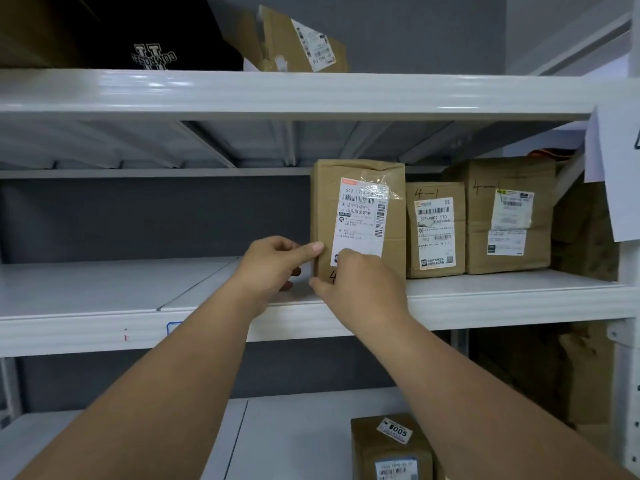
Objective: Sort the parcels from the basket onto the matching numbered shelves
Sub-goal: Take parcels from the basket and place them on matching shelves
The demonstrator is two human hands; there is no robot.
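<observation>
**Q:** On the middle shelf [104, 289], what is taking place?

**A:** Both hands are on an upright brown parcel [358, 216] that stands on the shelf with its printed label facing out. The left hand [273, 263] has its thumb laid on the parcel's front left edge and its fingers curled round that side. The right hand [360, 282] covers the lower front of the parcel, thumb toward the left corner; whether its fingers curl round the box or merely press on it cannot be told, since the back of the hand hides them. A handwritten "4" shows on the parcel just between the two hands.

**Q:** Does the placement match?

**A:** It appears so. The small parcel [435, 230] just beside it on the right is marked "4–1", and the larger parcel [507, 216] next along also begins "4–". A paper sign [614, 174] hangs on the right upright; its number is cut off.

**Q:** How far along is the sorting?

**A:** Judged from this view, partly done. Three parcels stand on this shelf, one tilted box [294, 43] and a black bag [156, 36] lie on the shelf above, and one labelled box [391, 448] sits on the shelf below. The held parcel seems set down but not yet released. The basket is out of view, so what remains cannot be counted.
</observation>
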